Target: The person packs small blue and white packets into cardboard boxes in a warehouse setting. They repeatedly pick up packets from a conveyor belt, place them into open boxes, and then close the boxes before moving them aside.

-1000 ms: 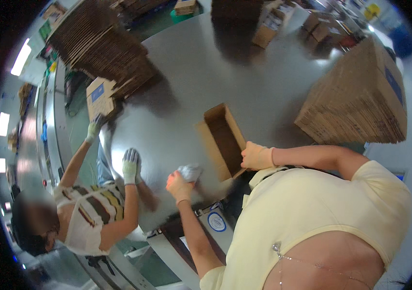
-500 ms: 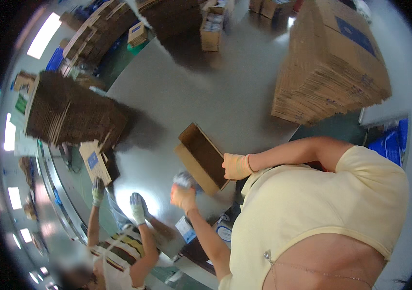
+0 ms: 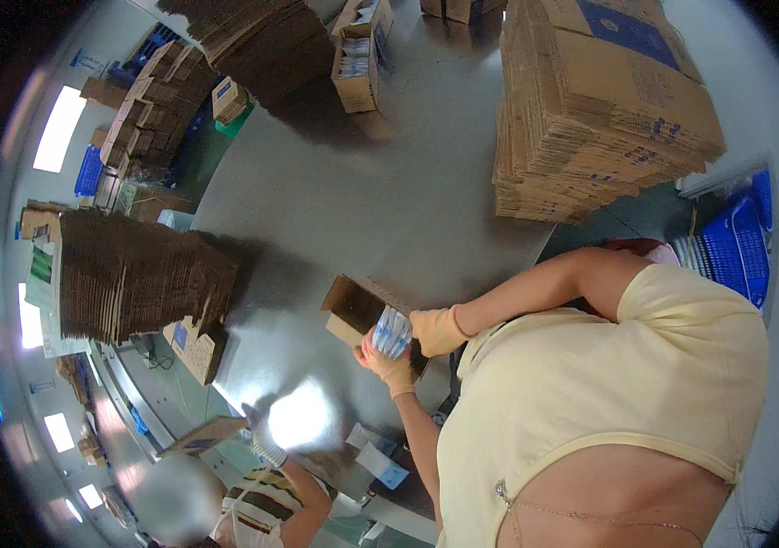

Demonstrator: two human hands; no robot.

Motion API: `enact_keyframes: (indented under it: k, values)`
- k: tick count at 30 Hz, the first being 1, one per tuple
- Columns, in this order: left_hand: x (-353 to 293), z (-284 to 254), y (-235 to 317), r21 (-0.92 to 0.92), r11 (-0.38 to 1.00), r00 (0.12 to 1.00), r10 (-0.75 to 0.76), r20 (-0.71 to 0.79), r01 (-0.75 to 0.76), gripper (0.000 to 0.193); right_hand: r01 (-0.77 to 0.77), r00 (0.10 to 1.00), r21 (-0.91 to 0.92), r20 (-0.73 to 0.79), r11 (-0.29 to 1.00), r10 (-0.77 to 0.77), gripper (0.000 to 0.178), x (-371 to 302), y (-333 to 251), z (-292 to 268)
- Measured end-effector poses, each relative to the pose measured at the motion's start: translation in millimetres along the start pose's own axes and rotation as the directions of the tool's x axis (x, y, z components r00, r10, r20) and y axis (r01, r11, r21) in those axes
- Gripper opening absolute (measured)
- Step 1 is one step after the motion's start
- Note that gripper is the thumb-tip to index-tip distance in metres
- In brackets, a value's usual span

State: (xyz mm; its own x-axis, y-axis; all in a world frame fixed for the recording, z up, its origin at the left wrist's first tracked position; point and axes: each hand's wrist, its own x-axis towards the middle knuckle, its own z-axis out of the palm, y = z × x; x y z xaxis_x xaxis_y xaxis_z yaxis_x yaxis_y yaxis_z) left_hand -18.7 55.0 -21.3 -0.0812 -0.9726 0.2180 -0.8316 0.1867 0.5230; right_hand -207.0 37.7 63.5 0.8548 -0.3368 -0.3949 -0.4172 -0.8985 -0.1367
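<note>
An open cardboard box (image 3: 344, 330), long and narrow, lies tilted across the table in front of me. My left hand (image 3: 390, 367), in a pale orange glove, is closed around a small stack of white and blue packets (image 3: 392, 331), which it holds over the box opening. My right hand (image 3: 438, 331), gloved the same way, grips the box at its right end, close beside the packets. Its fingertips are partly hidden there. More white and blue packets (image 3: 380, 464) lie at the table's near edge, left of my body.
Flattened cartons stand in tall stacks at the right (image 3: 590, 137) and left (image 3: 133, 279). A carton filled with packets (image 3: 355, 89) sits at the far side. To the left a co-worker's gloved hand (image 3: 267, 446) is near a cardboard piece (image 3: 202, 436). Blue baskets (image 3: 732, 247) stand at right.
My left hand has brought the packets up and right, from beside the box to over its opening. The box has shifted slightly left. The co-worker's cardboard piece has moved nearer to them.
</note>
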Motion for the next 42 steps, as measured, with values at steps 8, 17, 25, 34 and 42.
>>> enact_keyframes:
  k: [8,17,25,34,42]
  values:
    - [31.7,-74.0,21.1,-0.060,0.996,0.803,-0.019,0.596,0.068,0.100,0.175,0.984,-0.183,0.075,0.967,-0.164,0.019,8.8,0.7,2.3]
    - [66.1,22.0,29.2,0.390,0.920,0.694,-0.258,0.672,-0.036,0.027,-0.021,0.993,-0.044,-0.121,0.999,0.016,0.018,24.0,-7.3,30.4]
    - [26.2,-1.6,46.0,-0.155,0.908,0.863,-0.300,0.406,0.389,0.029,-0.027,0.999,-0.158,-0.032,0.987,0.022,0.012,15.9,-17.4,12.8]
    - [-235.5,-126.6,16.0,-0.196,0.529,0.416,-0.806,-0.422,0.826,0.026,0.050,0.997,-0.108,-0.057,0.993,-0.056,0.010,11.6,-12.9,2.8]
    - [-373.5,-163.5,-59.8,0.164,0.210,0.221,-0.974,-0.052,0.964,0.046,0.043,0.999,-0.129,0.022,0.991,-0.041,0.010,14.5,-18.7,-7.5]
